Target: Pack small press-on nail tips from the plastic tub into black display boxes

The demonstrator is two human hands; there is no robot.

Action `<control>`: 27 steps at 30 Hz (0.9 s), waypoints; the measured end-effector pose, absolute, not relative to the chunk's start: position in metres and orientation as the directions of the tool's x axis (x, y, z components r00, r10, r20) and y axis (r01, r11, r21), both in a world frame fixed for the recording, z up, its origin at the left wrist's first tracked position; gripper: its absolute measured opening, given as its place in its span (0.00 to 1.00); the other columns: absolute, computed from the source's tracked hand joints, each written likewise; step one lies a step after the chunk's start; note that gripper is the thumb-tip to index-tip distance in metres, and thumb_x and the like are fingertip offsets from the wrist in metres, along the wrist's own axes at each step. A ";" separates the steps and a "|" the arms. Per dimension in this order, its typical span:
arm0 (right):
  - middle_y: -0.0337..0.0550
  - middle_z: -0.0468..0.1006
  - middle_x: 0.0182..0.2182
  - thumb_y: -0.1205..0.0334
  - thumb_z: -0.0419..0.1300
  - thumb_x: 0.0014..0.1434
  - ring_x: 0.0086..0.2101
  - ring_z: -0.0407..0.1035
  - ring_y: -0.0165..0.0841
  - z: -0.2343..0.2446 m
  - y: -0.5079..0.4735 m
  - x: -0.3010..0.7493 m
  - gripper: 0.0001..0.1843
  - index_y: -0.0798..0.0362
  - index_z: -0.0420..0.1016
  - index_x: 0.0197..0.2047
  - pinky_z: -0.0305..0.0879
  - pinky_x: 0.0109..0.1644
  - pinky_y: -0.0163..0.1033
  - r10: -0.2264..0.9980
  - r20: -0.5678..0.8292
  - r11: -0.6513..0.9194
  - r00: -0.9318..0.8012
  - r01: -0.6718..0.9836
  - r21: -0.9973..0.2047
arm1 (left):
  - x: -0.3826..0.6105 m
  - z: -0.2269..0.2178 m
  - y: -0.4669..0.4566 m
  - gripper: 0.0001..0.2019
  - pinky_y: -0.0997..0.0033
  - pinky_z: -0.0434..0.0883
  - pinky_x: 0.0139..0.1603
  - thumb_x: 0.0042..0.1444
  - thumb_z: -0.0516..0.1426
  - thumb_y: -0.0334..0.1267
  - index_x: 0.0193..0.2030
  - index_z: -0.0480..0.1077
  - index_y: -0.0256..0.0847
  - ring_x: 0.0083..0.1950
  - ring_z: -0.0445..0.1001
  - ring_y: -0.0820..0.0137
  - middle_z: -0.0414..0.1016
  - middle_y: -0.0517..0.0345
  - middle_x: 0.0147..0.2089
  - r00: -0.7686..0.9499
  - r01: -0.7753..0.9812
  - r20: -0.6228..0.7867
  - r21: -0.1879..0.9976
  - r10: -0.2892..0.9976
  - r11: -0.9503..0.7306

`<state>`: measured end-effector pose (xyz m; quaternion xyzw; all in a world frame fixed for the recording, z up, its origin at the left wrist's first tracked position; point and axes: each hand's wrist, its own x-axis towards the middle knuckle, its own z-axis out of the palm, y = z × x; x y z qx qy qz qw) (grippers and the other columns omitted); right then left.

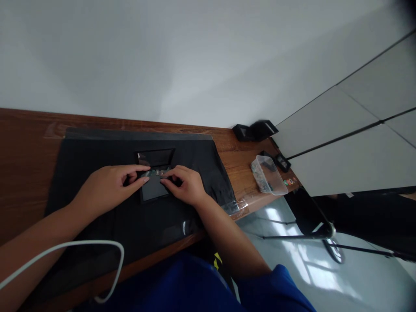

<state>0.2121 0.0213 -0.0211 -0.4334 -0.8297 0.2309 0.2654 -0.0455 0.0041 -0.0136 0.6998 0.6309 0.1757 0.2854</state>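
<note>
A shallow black box (pixel 156 192) lies on the black mat with its lid (pixel 156 157) raised at the back; the lid seems to have a see-through window. Across the inside of the box, below the hinge, runs a small shiny clear piece (pixel 157 172) with pale and pinkish spots, perhaps a plastic packet. My left hand (pixel 108 186) pinches its left end between thumb and forefinger. At the right end, my right hand (pixel 186 184) has its thumb and fingertips drawn together on the piece. Its exact kind is too small to tell.
The black mat (pixel 107 225) is taped to a wooden table (pixel 234 151). On the right stand a clear plastic tub (pixel 273 175) of small items and black boxes (pixel 255 131). A white cable (pixel 87 242) loops in front of my left forearm. Another person's dark clothing (pixel 367 216) shows at far right.
</note>
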 end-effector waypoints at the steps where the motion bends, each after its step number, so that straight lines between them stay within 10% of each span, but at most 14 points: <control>1: 0.39 0.82 0.34 0.54 0.68 0.73 0.36 0.77 0.30 -0.021 0.022 0.213 0.10 0.50 0.88 0.47 0.69 0.43 0.34 0.841 0.246 0.515 -0.482 0.575 -0.636 | -0.046 -0.014 0.004 0.32 0.65 0.63 0.30 0.60 0.54 0.67 0.59 0.86 0.53 0.26 0.71 0.65 0.76 0.60 0.28 0.142 0.782 -0.116 0.622 0.983 -0.040; 27: 0.39 0.86 0.37 0.53 0.70 0.72 0.37 0.77 0.32 -0.016 0.028 0.207 0.13 0.48 0.89 0.54 0.69 0.44 0.36 0.926 0.144 0.356 -0.348 0.683 -0.638 | -0.043 -0.007 0.002 0.32 0.65 0.65 0.33 0.61 0.52 0.65 0.59 0.85 0.50 0.30 0.73 0.64 0.80 0.60 0.31 0.136 0.791 -0.153 0.611 0.979 -0.014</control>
